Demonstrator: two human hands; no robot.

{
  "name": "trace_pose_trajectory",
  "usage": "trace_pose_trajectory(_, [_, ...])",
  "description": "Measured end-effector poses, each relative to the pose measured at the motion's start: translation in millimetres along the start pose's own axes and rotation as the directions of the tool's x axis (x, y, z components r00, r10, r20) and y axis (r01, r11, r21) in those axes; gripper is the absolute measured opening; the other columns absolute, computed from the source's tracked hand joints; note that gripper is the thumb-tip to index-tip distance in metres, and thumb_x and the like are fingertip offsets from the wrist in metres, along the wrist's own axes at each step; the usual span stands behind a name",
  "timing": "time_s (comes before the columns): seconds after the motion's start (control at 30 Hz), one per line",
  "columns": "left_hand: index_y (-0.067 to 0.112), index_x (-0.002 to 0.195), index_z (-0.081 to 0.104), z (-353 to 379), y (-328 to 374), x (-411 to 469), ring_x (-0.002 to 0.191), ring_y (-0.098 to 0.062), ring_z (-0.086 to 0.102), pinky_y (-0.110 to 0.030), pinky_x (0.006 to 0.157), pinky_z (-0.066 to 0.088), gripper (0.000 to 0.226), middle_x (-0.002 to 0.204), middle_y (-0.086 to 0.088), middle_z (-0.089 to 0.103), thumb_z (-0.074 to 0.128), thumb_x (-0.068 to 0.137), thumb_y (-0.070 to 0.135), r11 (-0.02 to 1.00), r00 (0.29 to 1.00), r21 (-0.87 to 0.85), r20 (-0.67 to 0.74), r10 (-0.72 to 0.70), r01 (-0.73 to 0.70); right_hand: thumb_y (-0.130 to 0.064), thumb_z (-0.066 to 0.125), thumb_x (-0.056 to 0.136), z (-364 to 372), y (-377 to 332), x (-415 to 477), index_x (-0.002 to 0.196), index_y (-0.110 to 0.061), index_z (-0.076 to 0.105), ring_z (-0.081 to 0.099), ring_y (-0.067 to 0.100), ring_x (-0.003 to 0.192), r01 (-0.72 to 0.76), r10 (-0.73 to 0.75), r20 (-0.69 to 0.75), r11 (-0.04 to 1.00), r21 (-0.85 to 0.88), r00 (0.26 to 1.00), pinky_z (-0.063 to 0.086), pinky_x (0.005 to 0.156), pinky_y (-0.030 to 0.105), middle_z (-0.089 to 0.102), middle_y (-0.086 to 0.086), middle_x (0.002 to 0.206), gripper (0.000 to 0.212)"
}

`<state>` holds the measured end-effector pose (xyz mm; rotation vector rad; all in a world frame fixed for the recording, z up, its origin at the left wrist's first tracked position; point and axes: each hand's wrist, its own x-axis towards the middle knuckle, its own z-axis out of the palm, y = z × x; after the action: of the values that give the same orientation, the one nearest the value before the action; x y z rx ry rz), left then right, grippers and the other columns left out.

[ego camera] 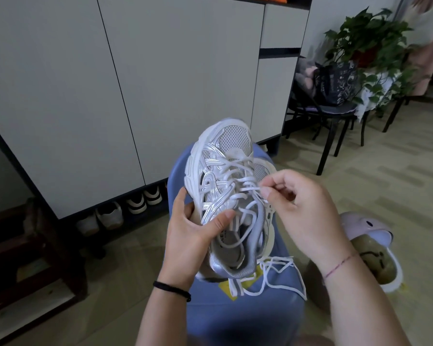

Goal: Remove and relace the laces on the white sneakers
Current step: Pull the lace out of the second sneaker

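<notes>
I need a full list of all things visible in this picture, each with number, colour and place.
white sneaker: one, white and silver, held above the blue stool
second sneaker: one, white, mostly hidden behind the first
lace: at least one, white, in the held sneaker; loose length on the stool
blue stool: one, blue, under the sneakers
cabinet: one, pale grey, behind
shoes: several, pale, under the cabinet
chair: one, black, rear right
plant: one, green, rear right
slippers: two, pale, floor at right
left hand: one, grips the white sneaker
right hand: one, pinches the lace
</notes>
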<state>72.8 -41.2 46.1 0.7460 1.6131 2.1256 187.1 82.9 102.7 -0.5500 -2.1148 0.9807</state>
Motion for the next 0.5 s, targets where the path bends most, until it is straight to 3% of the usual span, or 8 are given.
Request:
trace_pose_trajectory(0.17, [0.027, 0.132, 0.051, 0.6, -2.4, 0.3, 0.105, -0.019, 0.069, -0.033, 0.085, 0.056, 0.082, 0.115, -0.001, 0.071, 0.085, 0.057, 0.036, 1.0, 1.0, 0.009, 0.024, -0.005, 0.005, -0.014, 0.074, 0.079, 7.9, 6.6, -2.0, 0.087, -0.018, 0.072, 0.062, 0.008, 0.074, -0.192, 0.164, 0.102, 0.897, 0.399, 0.981, 0.05, 0.069, 0.014, 0.07, -0.001, 0.079, 0.008])
trace_pose_trajectory(0.27, [0.026, 0.132, 0.05, 0.8, -2.0, 0.3, 0.105, -0.019, 0.069, -0.031, 0.084, 0.057, 0.082, 0.116, -0.001, 0.071, 0.085, 0.058, 0.035, 1.0, 1.0, -0.01, 0.021, -0.003, 0.003, -0.026, 0.074, 0.07, 9.7, 8.3, -2.9, 0.086, -0.011, 0.071, 0.06, 0.006, 0.072, -0.219, 0.156, 0.163, 0.826, 0.52, 0.974, 0.05, 0.069, 0.015, 0.067, -0.004, 0.074, 0.022])
trace_pose_trajectory(0.4, [0.029, 0.128, 0.053, 1.1, -2.0, 0.1, 0.104, -0.018, 0.069, -0.029, 0.082, 0.056, 0.078, 0.113, 0.001, 0.071, 0.085, 0.057, 0.036, 1.0, 1.0, 0.01, 0.017, -0.005, 0.005, -0.029, 0.072, 0.073, 8.6, 11.6, -1.2, 0.08, -0.017, 0.069, 0.064, 0.008, 0.077, -0.12, 0.102, 0.064, 0.877, 0.466, 0.993, 0.05, 0.075, 0.021, 0.07, -0.006, 0.08, 0.015])
trace_pose_trajectory(0.5, [0.03, 0.128, 0.053, 0.6, -0.3, 0.3, 0.1, -0.015, 0.07, -0.023, 0.077, 0.056, 0.08, 0.11, 0.004, 0.072, 0.087, 0.056, 0.032, 1.0, 1.0, 0.018, -0.001, -0.005, 0.005, -0.018, 0.067, 0.087, 7.4, 14.7, 0.9, 0.081, -0.014, 0.065, 0.065, 0.019, 0.075, -0.049, 0.077, -0.06, 0.925, 0.378, 0.995, 0.052, 0.075, 0.031, 0.072, 0.001, 0.079, 0.008])
